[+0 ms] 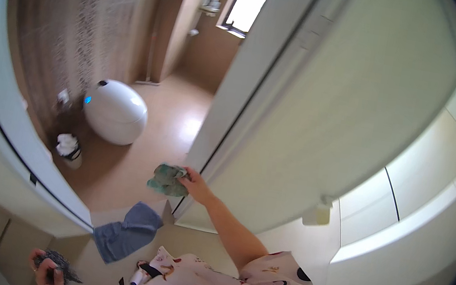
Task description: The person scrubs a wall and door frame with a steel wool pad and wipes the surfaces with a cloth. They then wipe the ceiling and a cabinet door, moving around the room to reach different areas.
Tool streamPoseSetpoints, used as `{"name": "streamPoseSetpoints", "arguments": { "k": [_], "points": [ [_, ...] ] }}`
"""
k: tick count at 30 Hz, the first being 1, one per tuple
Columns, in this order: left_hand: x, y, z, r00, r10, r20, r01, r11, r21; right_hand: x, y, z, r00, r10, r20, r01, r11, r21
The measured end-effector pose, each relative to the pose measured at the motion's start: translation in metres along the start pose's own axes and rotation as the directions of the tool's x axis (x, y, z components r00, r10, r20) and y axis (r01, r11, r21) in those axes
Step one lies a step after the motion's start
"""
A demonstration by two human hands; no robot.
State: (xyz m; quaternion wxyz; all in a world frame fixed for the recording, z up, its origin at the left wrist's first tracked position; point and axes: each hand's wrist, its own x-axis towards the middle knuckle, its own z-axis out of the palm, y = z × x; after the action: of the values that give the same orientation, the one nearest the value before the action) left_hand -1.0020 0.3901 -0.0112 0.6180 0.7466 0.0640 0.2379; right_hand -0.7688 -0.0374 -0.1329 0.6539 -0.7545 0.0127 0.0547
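My right hand [197,186] grips a crumpled green-and-grey cloth [167,181], held beside the white door jamb [231,118] at a bathroom doorway. Whether the cloth touches the jamb, I cannot tell. Low at the left, my left hand [46,271] is closed around a dark grey, rough-textured bundle [60,263], perhaps a cloth or a scrubber. Between the two hands, a blue-grey towel [127,234] lies rumpled on the floor across the threshold.
Inside the bathroom stand a white rounded toilet [118,114], a lined waste bin [70,151] and a floor squeegee [151,58]. The white door [331,114] stands open at the right. Another jamb [26,146] bounds the doorway's left side. Beyond are small shelves [213,2] and a window [250,3].
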Motion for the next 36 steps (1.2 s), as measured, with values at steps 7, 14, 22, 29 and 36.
{"name": "streamPoseSetpoints", "arguments": {
  "k": [7, 14, 22, 29, 36],
  "points": [
    [0.010, 0.006, 0.047, 0.960, -0.110, 0.257, 0.141, 0.985, -0.102, -0.092, -0.208, -0.104, 0.372, -0.846, -0.382, 0.772, 0.510, -0.379],
    [-0.012, 0.009, 0.089, 0.932, -0.136, 0.335, 0.211, 0.957, -0.198, -0.060, -0.310, -0.152, 0.650, -0.652, 0.390, -0.029, -0.535, -0.845],
    [-0.028, 0.021, 0.153, 0.925, 0.033, 0.378, 0.044, 0.980, -0.196, -0.043, -0.457, -0.238, 0.508, -0.407, 0.759, 0.026, -0.873, -0.487],
    [-0.062, 0.073, 0.268, 0.968, 0.134, 0.212, -0.080, 0.966, -0.246, -0.090, -0.692, -0.276, 0.156, -0.649, 0.744, -0.478, -0.709, -0.518],
    [-0.089, 0.075, 0.341, 0.992, 0.028, 0.121, 0.018, 0.932, -0.361, -0.097, -0.816, -0.304, -0.118, -0.807, 0.579, -0.466, -0.470, -0.750]
  ]
}}
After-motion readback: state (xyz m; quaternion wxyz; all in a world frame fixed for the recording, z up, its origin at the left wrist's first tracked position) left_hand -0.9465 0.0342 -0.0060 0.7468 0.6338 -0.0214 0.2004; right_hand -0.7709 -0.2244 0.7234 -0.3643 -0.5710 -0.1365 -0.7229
